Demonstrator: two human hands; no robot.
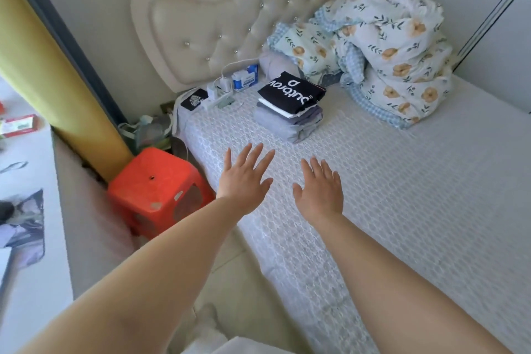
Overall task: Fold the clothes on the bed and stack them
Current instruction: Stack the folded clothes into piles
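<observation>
**Both hands free, the stack stands near the headboard**

While both arms reach forward over the bed (402,210), the left hand (244,178) and the right hand (320,192) are spread flat with straight fingers, and neither holds anything. Beyond the fingertips, apart from them, stands the stack of folded clothes (290,108): a black shirt with white letters (291,89) on top, white and grey pieces under it. I judge it is placed there to keep the middle free for folding. A flowered quilt (388,52) is heaped in the far corner. No unfolded garment shows, so the task looks almost finished. Of containers, only a small blue box (245,77) lies by the headboard; what is in it cannot be told.
</observation>
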